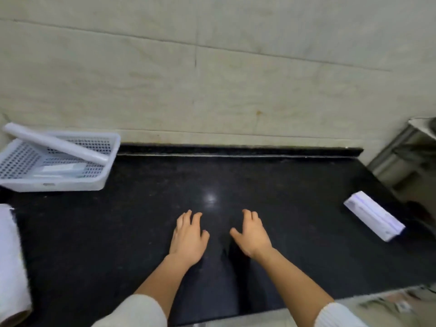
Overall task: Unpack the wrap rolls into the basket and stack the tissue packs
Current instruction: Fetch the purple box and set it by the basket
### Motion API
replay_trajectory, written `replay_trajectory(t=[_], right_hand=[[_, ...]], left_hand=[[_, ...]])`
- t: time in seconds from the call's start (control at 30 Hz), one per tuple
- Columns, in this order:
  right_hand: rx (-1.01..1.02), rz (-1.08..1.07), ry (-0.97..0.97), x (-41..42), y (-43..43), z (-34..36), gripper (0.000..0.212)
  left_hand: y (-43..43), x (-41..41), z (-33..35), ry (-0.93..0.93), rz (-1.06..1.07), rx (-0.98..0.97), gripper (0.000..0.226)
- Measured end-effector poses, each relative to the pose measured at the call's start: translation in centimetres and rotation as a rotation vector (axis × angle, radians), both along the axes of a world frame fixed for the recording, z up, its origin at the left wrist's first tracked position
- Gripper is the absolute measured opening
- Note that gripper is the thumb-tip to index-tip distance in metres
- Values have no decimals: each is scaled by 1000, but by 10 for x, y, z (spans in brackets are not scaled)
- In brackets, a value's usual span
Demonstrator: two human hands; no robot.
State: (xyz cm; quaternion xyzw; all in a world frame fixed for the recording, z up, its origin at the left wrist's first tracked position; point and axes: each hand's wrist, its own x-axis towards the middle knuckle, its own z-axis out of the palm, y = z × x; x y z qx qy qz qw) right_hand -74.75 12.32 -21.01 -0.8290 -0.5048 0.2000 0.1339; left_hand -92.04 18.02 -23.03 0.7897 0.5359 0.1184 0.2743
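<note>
Black polished stone is forming the counter point(283, 185), and the left hand point(188, 237) and right hand point(252, 234) are lying flat on it side by side, fingers spread and gripping nothing. Far to the left of the hands, against the tiled wall point(212, 79), a white perforated basket point(54, 182) is holding a wrap roll point(56, 143) leaning across its rim, with a flatter pack lying inside. Well to the right of the hands, a white box point(375, 215) is lying alone near the counter's edge.
</note>
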Motion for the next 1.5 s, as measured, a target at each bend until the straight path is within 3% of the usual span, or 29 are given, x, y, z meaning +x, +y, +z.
replay_trajectory(t=[0.23, 0.4, 0.6, 0.8, 1.03, 1.17, 1.5], right_hand=[[-29, 5, -31, 196, -45, -19, 71], [-63, -48, -144, 301, -90, -20, 70], [-19, -148, -321, 403, -119, -10, 64], [-152, -292, -180, 449, -132, -13, 80], [41, -212, -95, 413, -112, -16, 64], [100, -36, -15, 350, -80, -19, 68], [151, 332, 175, 113, -23, -19, 68]], left_hand=[[-49, 200, -23, -50, 50, -39, 55], [-106, 294, -39, -20, 47, -77, 56], [-127, 327, -60, 156, 10, -79, 63], [-133, 314, -76, 227, -69, -65, 68], [-125, 307, -53, 295, -145, -229, 72], [-129, 274, -40, 208, 37, -226, 73], [-108, 63, -16, 200, 385, -180, 70]])
